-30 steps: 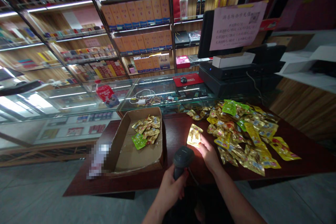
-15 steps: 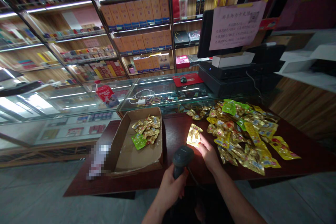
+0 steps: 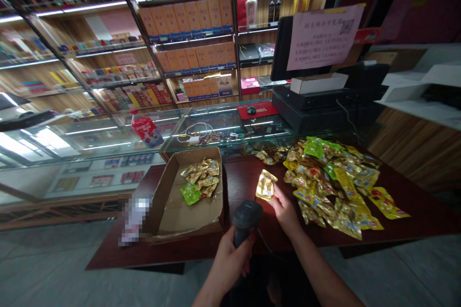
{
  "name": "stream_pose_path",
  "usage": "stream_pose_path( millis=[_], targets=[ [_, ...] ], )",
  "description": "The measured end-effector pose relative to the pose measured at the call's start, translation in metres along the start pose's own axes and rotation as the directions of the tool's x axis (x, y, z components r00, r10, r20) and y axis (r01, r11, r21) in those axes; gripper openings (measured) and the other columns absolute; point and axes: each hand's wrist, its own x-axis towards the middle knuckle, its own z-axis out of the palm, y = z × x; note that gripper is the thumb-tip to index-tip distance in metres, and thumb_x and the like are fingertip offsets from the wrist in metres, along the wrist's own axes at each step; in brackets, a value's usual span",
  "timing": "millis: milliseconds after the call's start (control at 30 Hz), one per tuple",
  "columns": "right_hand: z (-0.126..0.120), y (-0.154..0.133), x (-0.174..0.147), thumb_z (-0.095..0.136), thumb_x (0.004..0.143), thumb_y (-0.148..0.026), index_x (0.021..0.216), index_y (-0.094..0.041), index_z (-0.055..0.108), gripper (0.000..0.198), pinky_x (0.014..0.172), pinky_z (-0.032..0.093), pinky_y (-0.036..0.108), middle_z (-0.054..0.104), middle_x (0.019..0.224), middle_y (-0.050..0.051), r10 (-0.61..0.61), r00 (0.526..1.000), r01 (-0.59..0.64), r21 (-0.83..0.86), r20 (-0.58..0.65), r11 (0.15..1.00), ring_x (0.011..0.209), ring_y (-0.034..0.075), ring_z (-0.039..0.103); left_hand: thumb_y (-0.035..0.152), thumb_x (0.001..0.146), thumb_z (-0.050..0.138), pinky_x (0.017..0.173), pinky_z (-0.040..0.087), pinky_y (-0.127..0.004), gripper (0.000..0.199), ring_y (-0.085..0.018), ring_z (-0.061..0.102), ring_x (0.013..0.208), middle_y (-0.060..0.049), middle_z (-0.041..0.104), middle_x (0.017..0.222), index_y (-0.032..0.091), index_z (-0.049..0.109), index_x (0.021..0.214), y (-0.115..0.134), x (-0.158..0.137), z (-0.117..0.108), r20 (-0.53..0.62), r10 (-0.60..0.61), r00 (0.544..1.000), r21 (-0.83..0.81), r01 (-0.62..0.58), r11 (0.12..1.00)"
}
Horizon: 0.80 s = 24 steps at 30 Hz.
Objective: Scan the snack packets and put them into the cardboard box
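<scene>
My left hand (image 3: 233,259) is wrapped round the handle of a dark barcode scanner (image 3: 248,215), its head tilted toward the right. Pinched in the fingers of my right hand (image 3: 284,210) is a gold snack packet (image 3: 265,186), held just above the table and in front of the scanner. To the right of it lies a large heap of gold, yellow and green snack packets (image 3: 331,182). On the left, an open cardboard box (image 3: 176,223) contains several gold packets (image 3: 207,169) and a green packet (image 3: 190,194).
The dark wooden table (image 3: 240,172) stands against a glass display counter (image 3: 165,129). On the counter are a red bottle (image 3: 146,128), a mouse (image 3: 251,110) on a red mat and a monitor (image 3: 282,50) with a paper sign. A blurred-out item (image 3: 135,220) lies left of the box.
The bright scanner light on the packet and my right fingertips has gone dim. The scanner has shifted slightly left and my right hand has barely moved.
</scene>
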Motion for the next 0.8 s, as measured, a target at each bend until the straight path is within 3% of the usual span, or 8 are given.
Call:
stream_pose_path(
  millis=[267, 433, 800],
  targets=[
    [0.001, 0.009, 0.000, 0.076, 0.077, -0.042, 0.137, -0.022, 0.064, 0.065, 0.116, 0.041, 0.052, 0.068, 0.135, 0.013, -0.031, 0.999, 0.027, -0.112, -0.037, 0.993, 0.128, 0.033, 0.062, 0.057, 0.079, 0.071, 0.030, 0.034, -0.017, 0.041, -0.008, 0.045, 0.032, 0.008, 0.052, 0.050, 0.019, 0.056, 0.086, 0.007, 0.002, 0.002, 0.013, -0.025, 1.000, 0.004, 0.025, 1.000],
    [0.001, 0.014, -0.001, 0.075, 0.075, -0.039, 0.134, -0.027, 0.066, 0.061, 0.117, 0.041, 0.051, 0.069, 0.134, 0.009, 0.019, 0.997, -0.028, -0.127, -0.071, 0.991, 0.130, 0.033, 0.061, 0.057, 0.078, 0.072, 0.030, 0.032, -0.016, 0.042, -0.008, 0.044, 0.031, 0.009, 0.051, 0.047, 0.019, 0.055, 0.087, 0.008, 0.011, 0.006, 0.019, -0.007, 1.000, -0.032, 0.007, 0.999],
    [0.003, 0.008, -0.005, 0.067, 0.080, -0.033, 0.136, -0.030, 0.064, 0.056, 0.114, 0.045, 0.049, 0.068, 0.136, 0.006, 0.010, 1.000, -0.012, -0.134, -0.018, 0.991, 0.129, 0.032, 0.061, 0.046, 0.079, 0.070, 0.030, 0.034, -0.018, 0.036, -0.009, 0.045, 0.031, 0.009, 0.054, 0.052, 0.019, 0.055, 0.098, -0.002, 0.038, 0.022, 0.079, -0.036, 0.996, -0.033, 0.039, 0.999]
  ],
)
